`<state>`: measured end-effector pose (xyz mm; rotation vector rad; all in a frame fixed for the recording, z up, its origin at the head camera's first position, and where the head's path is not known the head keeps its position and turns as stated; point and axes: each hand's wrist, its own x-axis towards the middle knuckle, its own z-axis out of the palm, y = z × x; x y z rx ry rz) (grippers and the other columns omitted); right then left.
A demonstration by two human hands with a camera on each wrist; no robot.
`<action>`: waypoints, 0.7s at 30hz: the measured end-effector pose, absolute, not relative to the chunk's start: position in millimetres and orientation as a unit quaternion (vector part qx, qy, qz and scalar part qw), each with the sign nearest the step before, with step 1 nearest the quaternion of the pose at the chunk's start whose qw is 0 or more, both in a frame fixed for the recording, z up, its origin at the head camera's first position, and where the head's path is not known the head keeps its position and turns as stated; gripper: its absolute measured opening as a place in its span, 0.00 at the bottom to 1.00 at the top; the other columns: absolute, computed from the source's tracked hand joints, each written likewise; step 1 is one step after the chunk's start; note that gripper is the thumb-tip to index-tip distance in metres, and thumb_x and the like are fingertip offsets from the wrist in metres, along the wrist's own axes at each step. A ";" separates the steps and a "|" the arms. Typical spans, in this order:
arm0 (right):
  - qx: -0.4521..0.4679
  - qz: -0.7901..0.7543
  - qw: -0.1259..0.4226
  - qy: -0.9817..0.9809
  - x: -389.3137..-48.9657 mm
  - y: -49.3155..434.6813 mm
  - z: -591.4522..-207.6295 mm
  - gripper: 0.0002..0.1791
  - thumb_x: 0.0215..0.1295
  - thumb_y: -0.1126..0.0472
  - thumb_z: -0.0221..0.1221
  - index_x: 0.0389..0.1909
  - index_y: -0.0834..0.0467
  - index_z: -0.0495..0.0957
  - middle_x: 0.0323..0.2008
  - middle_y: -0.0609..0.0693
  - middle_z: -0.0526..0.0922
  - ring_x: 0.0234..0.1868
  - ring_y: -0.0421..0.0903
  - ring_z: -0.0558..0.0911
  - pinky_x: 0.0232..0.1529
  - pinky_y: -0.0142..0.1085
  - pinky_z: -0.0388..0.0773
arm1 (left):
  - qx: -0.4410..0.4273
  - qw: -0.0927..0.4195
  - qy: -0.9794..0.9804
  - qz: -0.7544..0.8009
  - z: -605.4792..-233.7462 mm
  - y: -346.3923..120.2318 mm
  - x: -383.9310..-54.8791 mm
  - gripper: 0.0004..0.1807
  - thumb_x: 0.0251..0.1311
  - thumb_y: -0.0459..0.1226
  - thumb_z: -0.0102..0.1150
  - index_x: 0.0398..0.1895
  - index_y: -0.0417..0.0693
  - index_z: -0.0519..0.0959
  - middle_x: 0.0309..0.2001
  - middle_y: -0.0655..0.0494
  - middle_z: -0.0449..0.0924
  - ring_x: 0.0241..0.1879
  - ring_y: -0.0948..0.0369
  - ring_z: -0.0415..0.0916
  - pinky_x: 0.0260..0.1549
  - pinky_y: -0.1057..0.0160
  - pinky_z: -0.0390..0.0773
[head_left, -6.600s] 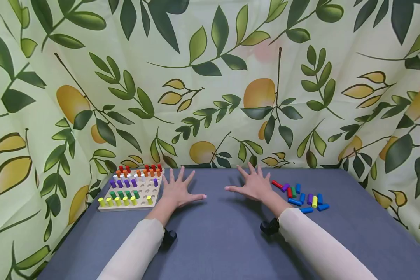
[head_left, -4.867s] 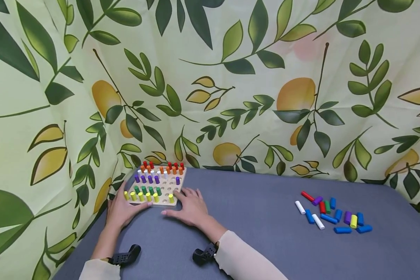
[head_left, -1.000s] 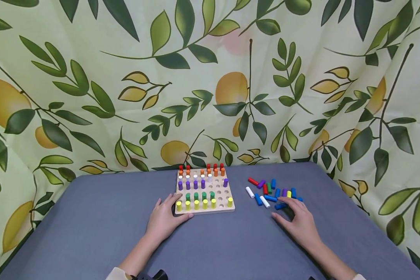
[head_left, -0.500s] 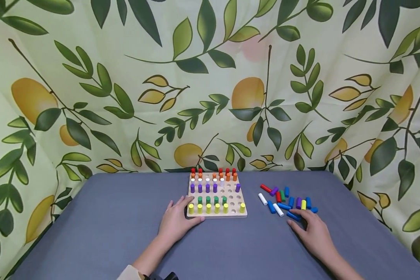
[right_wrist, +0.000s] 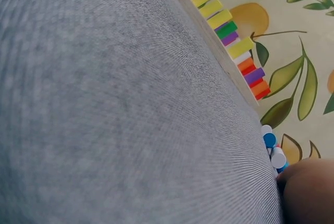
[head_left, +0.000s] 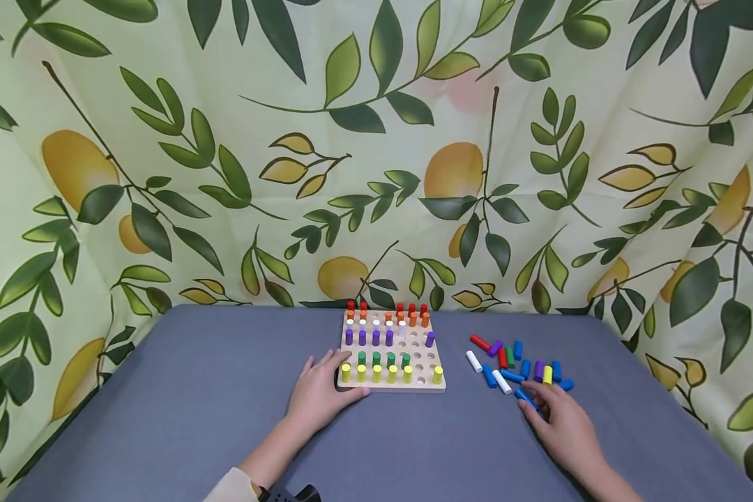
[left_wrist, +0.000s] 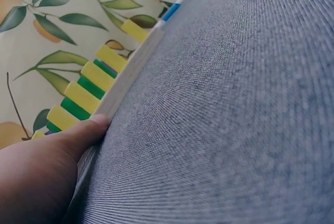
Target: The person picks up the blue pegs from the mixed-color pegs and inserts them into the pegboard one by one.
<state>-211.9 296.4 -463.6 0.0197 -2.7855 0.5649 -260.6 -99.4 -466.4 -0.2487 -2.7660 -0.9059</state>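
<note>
A wooden pegboard [head_left: 392, 388] lies on the table, holding rows of yellow, green, purple, white, orange and red pegs, with bare holes among them. My left hand [head_left: 320, 392] grips its near left corner, the thumb along the front edge; the left wrist view shows that thumb [left_wrist: 86, 132] against the board's side. To the right, my right hand [head_left: 565, 422] pinches a blue peg [head_left: 525, 398] between thumb and fingers at the near side of a loose pile. In the right wrist view only part of that hand [right_wrist: 310, 190] shows, and the held peg is hidden.
Loose pegs lie scattered beyond the right hand: a white peg [head_left: 473, 361], a red peg [head_left: 480, 342], a yellow peg [head_left: 547, 375], a green peg [head_left: 510, 355], and several blue and purple ones. A leaf-patterned cloth [head_left: 376, 174] hangs behind the grey-blue table [head_left: 182, 390].
The pegboard has come from the table's left to the middle, gripped by the left hand. The right hand has left the board for the loose pegs and now pinches a blue one, which has turned.
</note>
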 end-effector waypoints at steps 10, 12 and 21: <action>0.026 0.201 0.149 -0.968 -210.4 288.3 -460.7 0.16 0.76 0.57 0.55 0.58 0.59 0.80 0.28 0.47 0.73 0.25 0.40 0.66 0.25 0.31 0.58 | -0.079 0.101 -0.944 -0.305 -465.5 -104.0 -258.1 0.44 0.47 0.59 0.75 0.66 0.46 0.77 0.67 0.40 0.76 0.72 0.44 0.69 0.75 0.36 0.56; 0.027 0.211 0.155 -0.965 -210.4 288.0 -459.9 0.16 0.75 0.58 0.56 0.57 0.59 0.81 0.26 0.47 0.71 0.23 0.38 0.65 0.23 0.30 0.58 | -0.078 0.103 -0.944 -0.304 -465.0 -104.1 -257.9 0.44 0.47 0.59 0.75 0.66 0.46 0.77 0.67 0.40 0.76 0.72 0.44 0.69 0.75 0.36 0.56; 0.010 0.235 0.174 -0.956 -209.1 292.6 -458.7 0.15 0.74 0.59 0.57 0.56 0.61 0.79 0.24 0.46 0.71 0.22 0.36 0.65 0.23 0.30 0.59 | -0.087 0.102 -0.944 -0.300 -461.4 -99.1 -258.6 0.44 0.49 0.58 0.74 0.66 0.45 0.76 0.67 0.40 0.76 0.72 0.43 0.69 0.75 0.36 0.56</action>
